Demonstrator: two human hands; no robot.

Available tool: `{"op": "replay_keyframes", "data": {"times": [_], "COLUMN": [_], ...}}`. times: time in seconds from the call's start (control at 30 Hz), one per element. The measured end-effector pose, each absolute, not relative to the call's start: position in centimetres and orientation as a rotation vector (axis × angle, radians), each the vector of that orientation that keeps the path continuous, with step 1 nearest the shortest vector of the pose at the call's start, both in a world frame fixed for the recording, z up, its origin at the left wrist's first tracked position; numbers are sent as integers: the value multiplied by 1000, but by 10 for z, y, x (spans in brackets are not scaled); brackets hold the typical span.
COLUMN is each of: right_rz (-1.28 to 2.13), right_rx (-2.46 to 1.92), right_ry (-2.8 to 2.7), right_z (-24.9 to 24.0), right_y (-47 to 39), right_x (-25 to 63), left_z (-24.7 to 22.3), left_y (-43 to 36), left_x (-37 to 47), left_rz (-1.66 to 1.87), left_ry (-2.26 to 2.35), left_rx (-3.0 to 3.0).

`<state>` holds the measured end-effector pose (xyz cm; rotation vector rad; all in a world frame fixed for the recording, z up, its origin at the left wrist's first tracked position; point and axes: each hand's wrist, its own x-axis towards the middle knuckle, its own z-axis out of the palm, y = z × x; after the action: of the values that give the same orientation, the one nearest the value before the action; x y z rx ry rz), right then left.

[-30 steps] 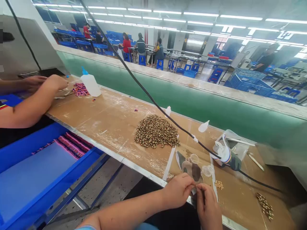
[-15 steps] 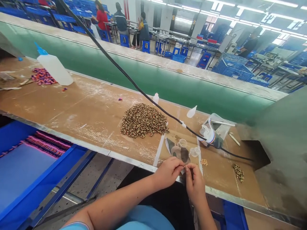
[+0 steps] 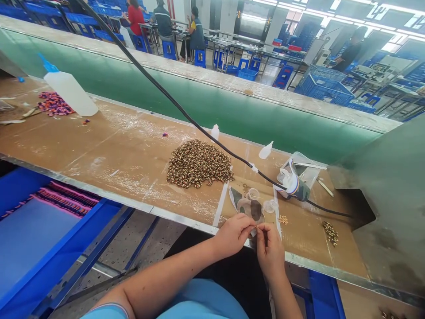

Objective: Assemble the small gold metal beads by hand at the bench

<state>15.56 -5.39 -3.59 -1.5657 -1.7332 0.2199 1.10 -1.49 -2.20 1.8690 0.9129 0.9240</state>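
As we look down from the head view, our left hand and right hand meet at the near edge of the bench, thumbs and forefingers pinched together with the tips almost touching; whatever sits between the fingers is too small for us to tell. Just beyond our knuckles lies a camouflage-patterned sheet on the bench, partly hidden by our left hand, and we cannot tell whether the two touch. Beside it we see two small clear cups, and to their right a little cluster of pale pieces. Farther right is a small heap of brown-and-gold pieces, while a much larger pile of similar pieces spreads to the left of the sheet. Behind that pile stands a small white bottle, and another white bottle leans near the green wall. A black cable slants across our view, and at far left a large blue-capped bottle tilts beside a pink-and-purple heap.
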Motion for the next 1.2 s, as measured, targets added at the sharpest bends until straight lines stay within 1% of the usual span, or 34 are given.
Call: {"op": "replay_keyframes", "data": {"times": [0.13,0.43,0.63,0.83,0.93,1.0,1.1,1.2], "right_rz": [209,377,333,159,151,196,264,310], "right_rx": [-1586,-1593,-1611,-1621,-1650,-1667,-1703,-1735], "right_ry": [-1751,-1662,-1634,-1653,-1622,-1602,-1564,-1541], "right_z": [-37,-33,-37,-47,-52,-53,-50,-46], "right_y": [-54,-53,-52,-49,-48,-48,-48,-48], "right_x": [155,158,159,167,171,172,171,170], "left_z": [-22,-20,-20,-23,-18,-11,0,4], "left_y": [-16,-14,-14,-14,1,15,34,47], "left_x": [11,12,12,5,-21,-44,-70,-76], "left_rz": [896,872,882,969,1088,1165,1098,937], "left_ry": [920,983,990,1028,1166,1369,1665,1778], "left_rx": [1897,1796,1792,1766,1796,1826,1813,1848]}}
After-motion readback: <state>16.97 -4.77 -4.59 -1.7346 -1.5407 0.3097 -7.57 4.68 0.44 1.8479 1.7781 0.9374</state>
